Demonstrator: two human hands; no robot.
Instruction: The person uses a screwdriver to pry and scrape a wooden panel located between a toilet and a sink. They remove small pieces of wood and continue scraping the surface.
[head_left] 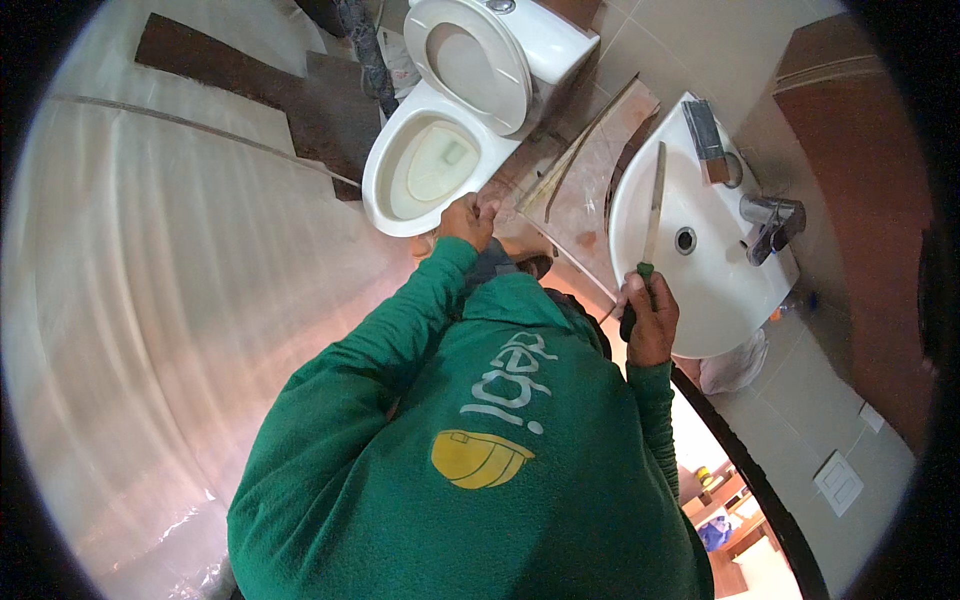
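Observation:
My right hand [652,320] is closed around the dark green and black handle of what looks like a file [656,205]. Its long, narrow, flat blade points away from me over the white washbasin [635,180]. In front of my body, my left hand [467,222] is closed with fingers curled, close to the front rim of the white toilet [385,205]. Whether anything is inside that fist is hidden. The toilet's lid [480,65] stands raised, and its bowl is uncovered.
A chrome tap [772,222] and a dark grey flat piece [706,135] are at the basin's right side. Broken-edged panels [590,165] lean between toilet and basin. Translucent plastic sheeting [180,300] hangs on the left, with dark brown boards [215,60] behind. A wall switch [839,484] is lower right.

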